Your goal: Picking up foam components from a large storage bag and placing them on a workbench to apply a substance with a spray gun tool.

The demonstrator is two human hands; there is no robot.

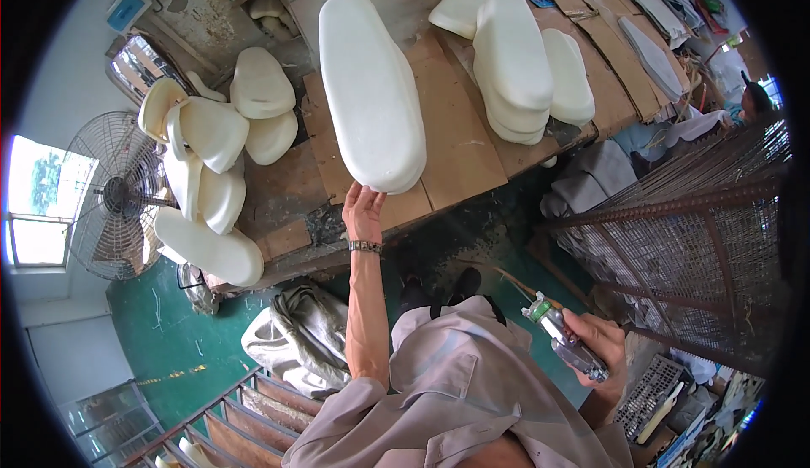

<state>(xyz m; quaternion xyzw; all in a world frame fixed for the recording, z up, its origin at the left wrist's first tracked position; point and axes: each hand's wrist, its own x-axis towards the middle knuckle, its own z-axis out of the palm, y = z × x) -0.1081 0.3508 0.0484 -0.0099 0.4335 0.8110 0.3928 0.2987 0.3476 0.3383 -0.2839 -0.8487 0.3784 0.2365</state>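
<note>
The left hand [364, 213], fingers extended, has its fingertips against the near end of a long, smooth, cream-white foam-like slab with rounded ends [367, 88]; whether it pinches that edge I cannot tell; a segmented, metallic-looking bracelet [365, 246] circles the wrist; the right hand [597, 343], held well apart from the slab, is closed around a silver, rounded metal hand tool with a green collar [564, 337]; the slab lies over flat brown cardboard sheets [460, 160], which cover part of a worn, dark workbench [278, 185]; to its right on the bench stands a neat stack of similar pale, oval-ended slabs [515, 55]; to its left sits a looser heap of curved, cream pieces [215, 135], some tilted against others; beyond the heap is a round wire-caged fan [118, 194]; below the bench, crumpled grey-white cloth [295, 337] gathers in soft folds; at the right rises a rusty metal mesh frame [675, 257].
</note>
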